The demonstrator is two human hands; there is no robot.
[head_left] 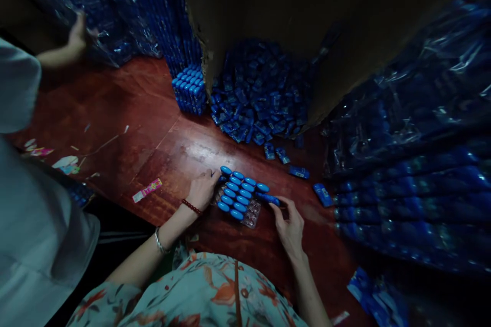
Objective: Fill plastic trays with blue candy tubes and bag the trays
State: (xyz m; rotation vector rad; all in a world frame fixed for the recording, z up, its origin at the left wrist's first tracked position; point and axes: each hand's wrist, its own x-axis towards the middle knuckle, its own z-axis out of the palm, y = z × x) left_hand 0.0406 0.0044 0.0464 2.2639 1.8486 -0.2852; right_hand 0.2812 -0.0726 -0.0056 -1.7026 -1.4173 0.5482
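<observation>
A clear plastic tray (pixel 251 214) with moulded pockets lies on the reddish-brown tabletop before me. Several glossy blue oval-topped pieces (pixel 237 199) stand in rows on it, while pockets along the near right side and the left edge show bare. At the tray's far left corner, my left hand (pixel 203 189) has its fingers curled against a dark blue piece, partly hidden by them. My right hand (pixel 290 225), to the tray's right, pinches a slim blue piece (pixel 268 198) between thumb and fingers, its inner end close to the rows.
Loose blue pieces (pixel 261 102) spill from a large cardboard box (pixel 318 0). Stacked filled trays (pixel 190 87) stand left of the box; plastic-wrapped stacks (pixel 414 204) rise at right. A pink strip (pixel 148 190) lies left. A co-worker's hand (pixel 79 38) reaches in at upper left.
</observation>
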